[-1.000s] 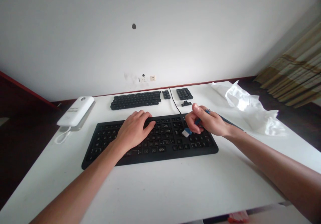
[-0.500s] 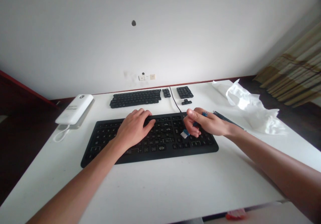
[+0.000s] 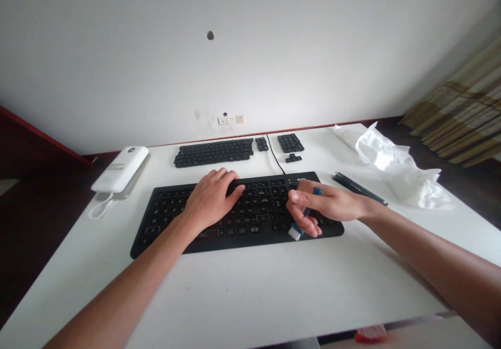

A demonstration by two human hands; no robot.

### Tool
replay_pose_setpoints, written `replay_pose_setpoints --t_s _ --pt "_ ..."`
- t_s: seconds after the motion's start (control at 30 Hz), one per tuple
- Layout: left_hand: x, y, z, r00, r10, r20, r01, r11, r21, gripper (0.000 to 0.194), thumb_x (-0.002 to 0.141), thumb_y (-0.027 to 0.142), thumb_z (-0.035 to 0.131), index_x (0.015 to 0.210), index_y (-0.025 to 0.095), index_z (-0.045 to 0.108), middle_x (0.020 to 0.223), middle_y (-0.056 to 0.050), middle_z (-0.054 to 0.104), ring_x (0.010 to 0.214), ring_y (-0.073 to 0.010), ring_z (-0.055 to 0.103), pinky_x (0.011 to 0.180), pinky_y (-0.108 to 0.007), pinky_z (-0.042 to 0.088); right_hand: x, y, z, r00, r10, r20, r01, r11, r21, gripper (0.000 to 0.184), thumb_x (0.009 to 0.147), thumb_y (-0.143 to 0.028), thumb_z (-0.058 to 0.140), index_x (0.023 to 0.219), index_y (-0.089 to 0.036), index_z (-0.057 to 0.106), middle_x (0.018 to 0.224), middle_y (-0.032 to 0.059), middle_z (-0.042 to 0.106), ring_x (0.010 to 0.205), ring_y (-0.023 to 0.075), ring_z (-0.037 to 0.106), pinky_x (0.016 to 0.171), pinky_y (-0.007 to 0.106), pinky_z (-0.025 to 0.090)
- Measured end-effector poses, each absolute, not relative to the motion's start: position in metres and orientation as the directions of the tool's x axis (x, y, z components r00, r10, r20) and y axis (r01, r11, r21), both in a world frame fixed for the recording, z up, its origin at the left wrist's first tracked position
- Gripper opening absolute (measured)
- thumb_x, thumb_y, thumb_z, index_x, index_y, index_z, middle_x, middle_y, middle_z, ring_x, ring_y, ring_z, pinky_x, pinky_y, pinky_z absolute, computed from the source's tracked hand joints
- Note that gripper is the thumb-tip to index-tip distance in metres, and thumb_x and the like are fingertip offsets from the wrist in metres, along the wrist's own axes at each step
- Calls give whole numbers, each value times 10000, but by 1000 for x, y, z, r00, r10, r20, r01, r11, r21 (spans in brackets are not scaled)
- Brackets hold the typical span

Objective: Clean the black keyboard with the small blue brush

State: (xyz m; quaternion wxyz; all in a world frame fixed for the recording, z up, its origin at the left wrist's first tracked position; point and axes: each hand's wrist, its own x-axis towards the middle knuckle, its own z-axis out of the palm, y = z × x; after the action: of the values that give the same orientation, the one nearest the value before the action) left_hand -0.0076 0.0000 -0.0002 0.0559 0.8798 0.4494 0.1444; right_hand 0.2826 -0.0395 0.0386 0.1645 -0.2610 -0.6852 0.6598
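Observation:
A black keyboard lies across the middle of the white table. My left hand rests flat on its keys left of centre, fingers stretched out. My right hand is closed round a small blue brush, whose white bristle head touches the keyboard's near edge on the right side. Blue bristles stick out above my fingers.
Behind the keyboard lie sets of loose black keycaps and a cable. A white power bank sits at the left, crumpled white paper at the right, and a thin dark tool beside my right wrist.
My right hand has drawn the brush toward me, from the middle rows of keys down to the keyboard's front edge. The left hand has stayed in place.

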Motion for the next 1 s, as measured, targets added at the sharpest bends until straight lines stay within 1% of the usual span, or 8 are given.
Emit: replay_pose_setpoints --t_s 0.13,0.37,0.53,0.6,0.7,0.77,0.87,1.0 --pt "-8 0 -1 559 801 215 772 -598 218 291 1078 458 457 1140 224 619 1058 -64 654 1025 -270 613 887 -416 495 280 -38 40 -727 687 3 109 119 -987 625 1112 -530 356 777 -112 679 745 96 721 659 136 645 634 261 507" --pt "-8 0 0 561 804 198 775 -594 218 300 1080 472 446 1121 229 617 1058 -61 652 1020 -269 611 874 -415 494 279 -40 39 -841 535 -74 103 24 -994 682 1122 -533 290 701 -127 640 666 92 712 608 148 648 638 287 510" --pt "-8 0 0 558 806 197 774 -591 226 310 1077 479 444 1136 231 622 1070 -65 658 1027 -272 614 879 -416 496 277 -43 41 -847 531 -22 75 79 -994 578 1114 -503 370 828 -116 691 860 126 767 763 165 681 714 299 538" --pt "-8 0 0 557 807 197 774 -590 228 315 1077 483 443 1135 232 623 1076 -64 660 1030 -274 613 876 -419 496 280 -43 40 -857 507 -89 133 50 -990 624 1111 -530 352 764 -123 673 748 101 739 673 149 653 644 274 514" --pt "-8 0 0 555 809 194 777 -587 225 305 1077 478 446 1133 235 622 1073 -60 660 1023 -273 613 867 -416 494 285 -43 38 -843 497 -206 227 -18 -974 707 1096 -606 305 662 -138 610 516 28 598 457 104 534 475 232 389" --pt "-8 0 0 555 809 194 777 -587 226 306 1079 476 441 1131 234 621 1070 -59 659 1014 -272 613 859 -414 492 285 -42 38 -838 513 -184 199 -25 -980 718 1079 -645 315 670 -133 608 504 18 575 427 94 510 448 225 351" --pt "-7 0 0 558 807 195 774 -591 229 316 1081 475 432 1129 227 622 1075 -63 659 1022 -273 610 866 -417 488 281 -43 42 -872 484 -64 61 -22 -998 630 1014 -668 500 851 -92 695 775 121 732 668 163 685 564 244 490" --pt "-7 0 1 554 812 181 777 -583 237 311 1077 471 435 1118 228 623 1067 -59 661 1034 -275 608 891 -426 486 273 -48 48 -879 472 -67 1 -139 -990 386 913 -399 783 1125 -93 679 1169 213 745 1070 253 727 778 307 603"
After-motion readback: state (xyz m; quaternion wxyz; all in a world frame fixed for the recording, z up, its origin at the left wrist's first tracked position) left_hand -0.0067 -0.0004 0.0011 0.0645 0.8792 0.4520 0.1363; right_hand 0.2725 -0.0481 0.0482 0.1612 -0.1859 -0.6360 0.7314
